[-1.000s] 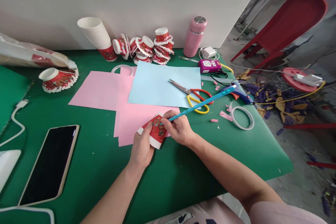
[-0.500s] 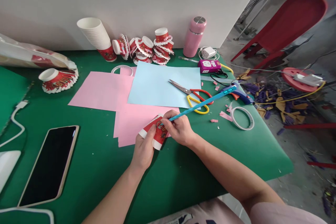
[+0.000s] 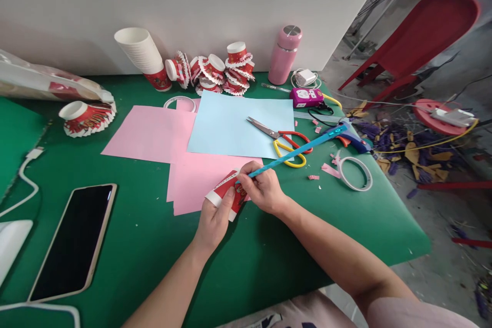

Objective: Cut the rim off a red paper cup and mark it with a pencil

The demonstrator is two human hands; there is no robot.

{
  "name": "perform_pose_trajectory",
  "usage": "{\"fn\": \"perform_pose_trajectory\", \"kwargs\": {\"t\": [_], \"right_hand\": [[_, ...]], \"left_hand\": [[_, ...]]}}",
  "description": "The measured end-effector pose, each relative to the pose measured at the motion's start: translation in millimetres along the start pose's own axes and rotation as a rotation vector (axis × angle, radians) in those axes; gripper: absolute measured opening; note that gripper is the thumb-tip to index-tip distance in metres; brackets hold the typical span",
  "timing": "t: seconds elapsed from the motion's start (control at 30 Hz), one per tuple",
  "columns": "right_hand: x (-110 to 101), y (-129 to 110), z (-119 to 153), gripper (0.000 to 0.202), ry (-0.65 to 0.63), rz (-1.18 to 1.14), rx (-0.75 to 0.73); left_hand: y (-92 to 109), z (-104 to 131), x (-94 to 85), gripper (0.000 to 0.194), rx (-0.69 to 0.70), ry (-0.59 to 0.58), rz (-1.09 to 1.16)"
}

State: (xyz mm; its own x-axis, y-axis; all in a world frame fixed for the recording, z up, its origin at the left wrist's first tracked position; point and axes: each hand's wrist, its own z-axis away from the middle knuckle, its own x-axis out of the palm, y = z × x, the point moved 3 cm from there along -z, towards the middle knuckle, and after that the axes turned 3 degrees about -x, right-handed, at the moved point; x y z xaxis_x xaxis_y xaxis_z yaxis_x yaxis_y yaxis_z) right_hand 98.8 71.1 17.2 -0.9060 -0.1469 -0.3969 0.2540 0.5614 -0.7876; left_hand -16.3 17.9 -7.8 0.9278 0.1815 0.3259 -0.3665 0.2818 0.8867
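Observation:
My left hand (image 3: 213, 218) is closed on a red-and-white printed paper cup (image 3: 223, 190), its thumb lying across the printed side. Whether the cup is whole or flattened I cannot tell. A long blue pen (image 3: 286, 157) is pinched in my right hand (image 3: 264, 187), with its lower end at the cup's red surface and its shaft slanting up to the right. Pink paper (image 3: 192, 200) lies under the cup. Beyond the pen are open scissors (image 3: 274, 136) with red and yellow handles, resting partly on a light blue sheet (image 3: 226, 120).
A cup stack (image 3: 140, 51), several fringed paper cups (image 3: 213, 69) and a pink bottle (image 3: 285, 56) stand along the wall. Tape (image 3: 371, 179), a blue glue gun (image 3: 357, 141) and a purple power adapter (image 3: 306, 96) are on the right. A phone (image 3: 73, 241) lies left.
The cup has turned slightly in my left hand, and the left thumb has shifted a little to the right across it. My right hand and the pen stay nearly in place.

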Motion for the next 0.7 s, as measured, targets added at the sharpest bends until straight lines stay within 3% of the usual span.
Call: {"fn": "perform_pose_trajectory", "kwargs": {"t": [0.23, 0.4, 0.7], "right_hand": [[2.1, 0.8, 1.3, 0.016, 0.011, -0.079, 0.031], [-1.4, -0.6, 1.6, 0.021, 0.068, -0.070, 0.060], [-1.9, -4.5, -1.2, 0.016, -0.016, -0.044, -0.035]], "left_hand": [[-0.7, 1.4, 2.0, 0.032, 0.014, -0.016, -0.018], [-7.2, -0.6, -0.5, 0.036, -0.072, 0.095, 0.079], [2.8, -3.0, 2.9, 0.027, -0.154, 0.137, 0.275]]}}
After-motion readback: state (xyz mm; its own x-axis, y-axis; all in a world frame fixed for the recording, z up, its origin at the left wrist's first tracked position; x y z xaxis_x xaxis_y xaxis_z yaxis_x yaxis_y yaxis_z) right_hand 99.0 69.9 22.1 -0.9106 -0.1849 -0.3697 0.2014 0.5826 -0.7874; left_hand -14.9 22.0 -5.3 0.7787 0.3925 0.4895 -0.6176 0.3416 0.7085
